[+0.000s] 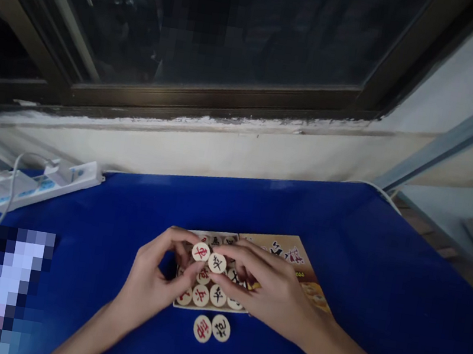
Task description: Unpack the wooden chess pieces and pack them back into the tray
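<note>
Over the box (pixel 291 256) on the blue bench (pixel 379 295), our left hand (pixel 148 282) pinches a red-marked disc (pixel 201 251) and our right hand (pixel 276 294) pinches a black-marked disc (pixel 217 263), edges touching. Both discs seem light, stiff and smooth, so we judge that they are best gripped by the rim.

Red-marked disc (pixel 201 251), over the tray (pixel 176 303): a red character, perhaps 車. Black-marked disc (pixel 217 263), beside it: black, perhaps 卒. Two loose discs (pixel 211 328) in front of the tray: one red character, one black, unreadable. The lid (pixel 295 258) behind the tray: blurred red lettering.
</note>
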Demonstrator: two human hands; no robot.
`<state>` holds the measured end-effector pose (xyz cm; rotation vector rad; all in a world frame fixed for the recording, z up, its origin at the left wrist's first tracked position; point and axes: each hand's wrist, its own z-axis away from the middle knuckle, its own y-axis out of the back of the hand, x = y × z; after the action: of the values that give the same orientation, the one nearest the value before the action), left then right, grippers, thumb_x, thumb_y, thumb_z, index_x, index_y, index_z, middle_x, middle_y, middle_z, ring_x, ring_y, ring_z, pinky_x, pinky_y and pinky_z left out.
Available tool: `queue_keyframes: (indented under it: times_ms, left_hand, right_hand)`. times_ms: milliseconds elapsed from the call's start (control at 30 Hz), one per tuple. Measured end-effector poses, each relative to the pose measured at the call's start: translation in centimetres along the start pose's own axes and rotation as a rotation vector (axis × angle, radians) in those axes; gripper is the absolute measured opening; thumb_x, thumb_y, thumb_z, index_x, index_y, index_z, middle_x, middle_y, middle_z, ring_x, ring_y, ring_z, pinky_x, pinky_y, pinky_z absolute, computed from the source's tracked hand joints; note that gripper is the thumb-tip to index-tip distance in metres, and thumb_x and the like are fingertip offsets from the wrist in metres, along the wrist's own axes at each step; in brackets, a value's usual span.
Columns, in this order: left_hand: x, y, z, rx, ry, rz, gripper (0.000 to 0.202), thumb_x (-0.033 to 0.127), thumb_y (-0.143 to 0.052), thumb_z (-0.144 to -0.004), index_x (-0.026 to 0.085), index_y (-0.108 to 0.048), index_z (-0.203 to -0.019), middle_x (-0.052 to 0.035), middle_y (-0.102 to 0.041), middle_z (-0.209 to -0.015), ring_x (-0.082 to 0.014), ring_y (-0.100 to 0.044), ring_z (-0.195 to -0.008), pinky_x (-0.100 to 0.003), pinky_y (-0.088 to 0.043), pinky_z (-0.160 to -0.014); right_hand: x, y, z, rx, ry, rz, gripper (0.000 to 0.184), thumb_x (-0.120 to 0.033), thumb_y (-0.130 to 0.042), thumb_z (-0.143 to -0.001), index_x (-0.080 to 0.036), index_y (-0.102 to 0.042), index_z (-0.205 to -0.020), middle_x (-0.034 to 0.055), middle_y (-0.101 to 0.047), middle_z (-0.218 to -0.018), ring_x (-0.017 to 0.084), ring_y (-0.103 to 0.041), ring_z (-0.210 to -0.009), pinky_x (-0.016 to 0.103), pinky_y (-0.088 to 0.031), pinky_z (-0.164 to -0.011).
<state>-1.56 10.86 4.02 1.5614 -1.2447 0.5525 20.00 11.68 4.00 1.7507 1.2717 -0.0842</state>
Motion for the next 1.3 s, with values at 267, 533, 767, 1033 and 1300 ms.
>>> queue_keyframes:
  times_ms: [267, 533, 767, 1033, 1300]
  left_hand:
    - [0.0, 0.2, -0.2, -0.03, -0.06, -0.057, 0.023, 0.026, -0.074, -0.087, 0.024, -0.07, -0.11, 0.001, -0.062, -0.078, -0.0118, -0.057, -0.064, -0.026, -0.051, -0.063]
    - [-0.3, -0.5, 0.5, -0.014, 0.122, 0.262, 0.026, 0.03, -0.084, -0.078, 0.022, -0.068, -0.096, 0.0047, -0.06, -0.064, -0.0108, -0.058, -0.06, -0.022, -0.049, -0.057]
    - [-0.1, -0.8, 0.7, -0.038, 0.189, 0.36, 0.021, 0.026, -0.079, -0.083, 0.022, -0.063, -0.094, 0.0038, -0.061, -0.065, -0.0124, -0.063, -0.063, -0.024, -0.05, -0.06]
    - [-0.4, -0.2, 0.4, 0.031, 0.102, 0.088, 0.027, 0.035, -0.082, -0.08, 0.022, -0.06, -0.088, 0.0, -0.067, -0.078, -0.0147, -0.063, -0.07, -0.026, -0.051, -0.063]
    - [-2.2, 1.3, -0.6, 0.078, 0.016, -0.464, 0.016, 0.033, -0.07, -0.09, 0.026, -0.067, -0.104, -0.0076, -0.063, -0.129, -0.0313, -0.052, -0.126, -0.053, -0.045, -0.102]
  right_hand:
    - [0.2, 0.4, 0.1, 0.001, 0.027, 0.052, 0.02, -0.029, -0.059, -0.097, -0.023, -0.061, -0.116, 0.0006, -0.068, -0.087, 0.01, -0.061, -0.065, 0.026, -0.055, -0.066]
    - [0.8, 0.3, 0.3, 0.013, 0.025, -0.127, 0.011, -0.03, -0.064, -0.094, -0.024, -0.06, -0.103, -0.0035, -0.058, -0.074, 0.009, -0.055, -0.06, 0.023, -0.048, -0.053]
    - [0.9, 0.2, 0.2, 0.042, 0.027, -0.126, 0.012, -0.032, -0.065, -0.094, -0.022, -0.063, -0.099, -0.0042, -0.059, -0.071, 0.007, -0.056, -0.059, 0.02, -0.048, -0.053]
    - [0.5, 0.7, -0.2, 0.037, 0.053, -0.042, 0.012, -0.032, -0.066, -0.093, -0.023, -0.066, -0.101, -0.0016, -0.069, -0.077, 0.01, -0.064, -0.066, 0.024, -0.055, -0.062]
    - [3.7, 1.4, -1.1, -0.015, -0.07, 0.291, 0.021, -0.04, -0.061, -0.096, -0.02, -0.068, -0.099, 0.0046, -0.068, -0.093, 0.015, -0.064, -0.082, 0.029, -0.053, -0.069]
